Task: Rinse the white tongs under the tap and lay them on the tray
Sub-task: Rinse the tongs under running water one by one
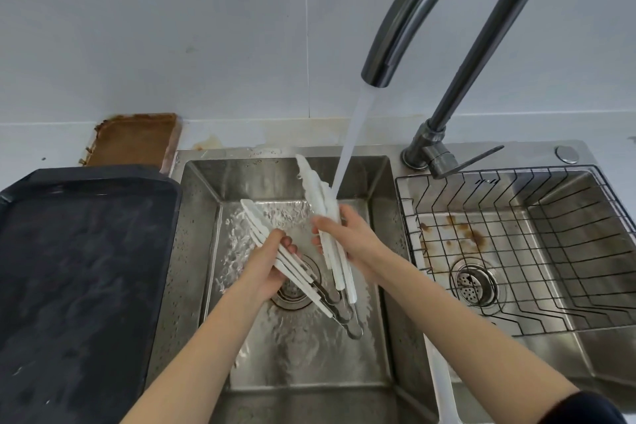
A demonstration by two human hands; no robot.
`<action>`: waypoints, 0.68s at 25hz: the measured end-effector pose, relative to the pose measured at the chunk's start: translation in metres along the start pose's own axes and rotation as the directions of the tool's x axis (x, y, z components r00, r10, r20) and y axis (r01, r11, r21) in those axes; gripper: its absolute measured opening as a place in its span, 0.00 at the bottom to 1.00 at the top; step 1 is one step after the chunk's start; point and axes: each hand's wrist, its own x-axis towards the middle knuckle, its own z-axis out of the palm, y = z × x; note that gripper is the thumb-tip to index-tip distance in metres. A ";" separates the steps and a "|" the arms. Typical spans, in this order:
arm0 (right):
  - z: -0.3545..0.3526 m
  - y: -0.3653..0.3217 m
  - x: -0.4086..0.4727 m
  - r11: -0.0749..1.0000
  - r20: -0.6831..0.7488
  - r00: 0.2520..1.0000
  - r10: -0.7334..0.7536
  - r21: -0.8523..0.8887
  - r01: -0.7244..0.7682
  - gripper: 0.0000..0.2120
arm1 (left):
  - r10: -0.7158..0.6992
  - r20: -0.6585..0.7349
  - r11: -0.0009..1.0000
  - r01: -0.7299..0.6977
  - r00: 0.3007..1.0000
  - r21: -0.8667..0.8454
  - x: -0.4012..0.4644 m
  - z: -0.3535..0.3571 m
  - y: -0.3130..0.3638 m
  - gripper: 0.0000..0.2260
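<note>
Over the left sink basin (pixel 203 251) I hold white tongs in both hands. My right hand (pixel 347 234) grips one pair of white tongs (pixel 315 189), its tips pointing up and back into the stream of water (pixel 351 144) from the tap (pixel 389 55). My left hand (pixel 272 262) is closed around a bundle of white tongs (pixel 253 217), tips to the upper left, metal handle ends low over the drain. The dark tray (pixel 79 268) lies on the counter to the left of the sink.
A second basin on the right holds a wire rack (pixel 516 244) and has rust stains and its own drain (pixel 476 284). A rusty brown tray (pixel 134 141) sits behind the dark tray. The tap lever (pixel 475 158) points right. A tiled wall stands behind.
</note>
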 end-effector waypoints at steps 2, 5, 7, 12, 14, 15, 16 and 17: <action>0.000 -0.006 0.006 0.997 0.000 1.000 0.004 -0.083 -0.004 0.20 | -0.009 0.005 1.000 0.009 1.000 -0.001 0.002 0.000 0.000 0.14; -0.005 -0.006 0.012 0.973 -0.060 0.998 0.018 -0.228 -0.032 0.21 | 0.046 0.021 0.999 -0.046 0.999 -0.009 0.000 0.004 0.004 0.10; -0.010 0.003 0.011 0.967 -0.081 0.997 -0.002 -0.254 -0.019 0.17 | 0.127 0.045 0.987 -0.131 0.991 0.096 -0.003 0.009 0.007 0.07; -0.025 0.032 -0.004 0.997 -0.137 0.988 0.076 -0.021 -0.080 0.14 | 0.349 0.161 0.771 -0.380 0.923 0.510 -0.015 0.030 0.014 0.12; -0.030 0.039 -0.007 0.993 -0.141 0.984 0.112 0.054 -0.105 0.13 | 0.382 0.273 0.623 -0.464 0.883 0.629 -0.018 0.039 0.017 0.13; -0.031 0.041 -0.008 0.991 -0.144 0.983 0.116 0.085 -0.104 0.12 | 0.391 0.329 0.571 -0.507 0.860 0.646 -0.020 0.043 0.017 0.15; -0.032 0.042 -0.007 0.990 -0.159 0.981 0.114 0.104 -0.098 0.11 | 0.394 0.371 0.529 -0.537 0.841 0.656 -0.020 0.045 0.018 0.17; -0.033 0.042 -0.007 0.989 -0.176 0.979 0.107 0.122 -0.087 0.10 | 0.398 0.400 0.503 -0.561 0.825 0.657 -0.022 0.048 0.018 0.17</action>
